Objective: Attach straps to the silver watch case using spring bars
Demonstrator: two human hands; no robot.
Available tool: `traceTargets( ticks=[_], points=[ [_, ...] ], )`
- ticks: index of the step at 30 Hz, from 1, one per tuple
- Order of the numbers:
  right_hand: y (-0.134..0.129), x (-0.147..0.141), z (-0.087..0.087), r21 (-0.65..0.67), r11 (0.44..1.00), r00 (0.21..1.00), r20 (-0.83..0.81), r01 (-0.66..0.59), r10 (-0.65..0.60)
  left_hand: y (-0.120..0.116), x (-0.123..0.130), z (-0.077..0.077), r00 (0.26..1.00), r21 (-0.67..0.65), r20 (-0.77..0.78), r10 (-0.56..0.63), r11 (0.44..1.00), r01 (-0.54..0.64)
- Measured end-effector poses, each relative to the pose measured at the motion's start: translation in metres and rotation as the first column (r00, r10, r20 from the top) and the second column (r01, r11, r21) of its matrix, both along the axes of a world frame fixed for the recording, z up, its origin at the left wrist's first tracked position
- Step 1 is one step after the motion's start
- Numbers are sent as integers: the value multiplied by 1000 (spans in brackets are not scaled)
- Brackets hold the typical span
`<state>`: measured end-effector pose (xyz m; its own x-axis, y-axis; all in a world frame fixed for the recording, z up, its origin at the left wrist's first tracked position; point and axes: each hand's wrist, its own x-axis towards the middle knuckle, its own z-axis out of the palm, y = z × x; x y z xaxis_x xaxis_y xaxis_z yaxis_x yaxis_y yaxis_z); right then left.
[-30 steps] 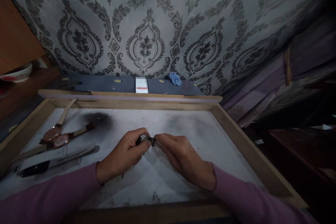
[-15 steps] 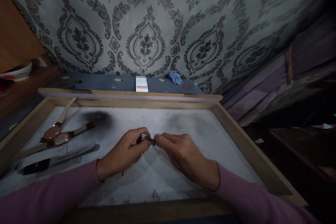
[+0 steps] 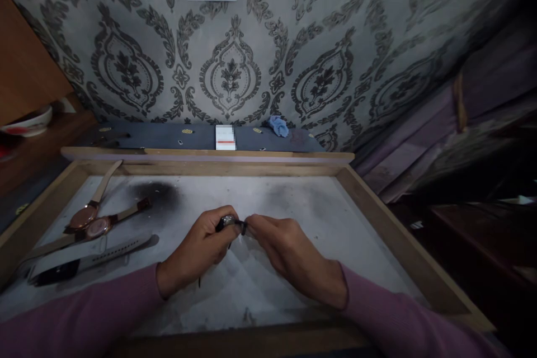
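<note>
My left hand point(image 3: 206, 245) is closed round a small dark wristwatch point(image 3: 227, 222), its metallic case showing between thumb and forefinger. A thin dark strap end hangs below that hand. Just to the right, my right hand point(image 3: 289, 246) pinches a short dark piece at the watch's edge, which looks like part of its strap. The fingertips of both hands almost meet there, over the middle of the wooden drawer point(image 3: 251, 169). What the right fingers cover is too small to make out fully.
Inside the drawer at left lie a rose-gold watch point(image 3: 84, 216), a smaller watch point(image 3: 98, 227) with a brown strap, and a dark watch point(image 3: 59, 273) with a white band. Beyond the far edge are a white card-like item point(image 3: 225, 138) and a crumpled blue cloth point(image 3: 278, 126).
The view has tilted slightly. Both hands stay nearly in place on the watch; the right fingertips have shifted a little at the strap piece.
</note>
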<state>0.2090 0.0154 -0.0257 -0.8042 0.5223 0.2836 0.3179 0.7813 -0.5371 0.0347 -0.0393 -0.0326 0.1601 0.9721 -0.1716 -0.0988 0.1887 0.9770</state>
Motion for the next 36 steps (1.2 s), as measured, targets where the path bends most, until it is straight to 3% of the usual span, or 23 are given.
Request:
traceTargets(
  ticks=[9,15,18,22,26,36],
  points=[
    [0,0,-5,-78,997,999,-27,16,-18,2,0,3,999,-35,48,16,999,-14],
    [0,-1,3,-246,968,993,-100,39,-66,2,0,3,998,-36,66,7,999,-5],
    [1,-4,7,-400,915,989,-111,46,-98,2,0,2,998,-32,66,-2,999,4],
    [4,-7,4,-623,782,974,-190,-21,-126,2,-2,1,998,-27,61,-11,1000,13],
    [6,-8,-1,-719,691,963,-236,-80,-134,2,-2,0,999,-8,37,-24,1000,25],
    [6,-8,-2,-703,706,959,-252,-86,-134,1,-3,-3,999,20,44,-32,999,31]
  ],
)
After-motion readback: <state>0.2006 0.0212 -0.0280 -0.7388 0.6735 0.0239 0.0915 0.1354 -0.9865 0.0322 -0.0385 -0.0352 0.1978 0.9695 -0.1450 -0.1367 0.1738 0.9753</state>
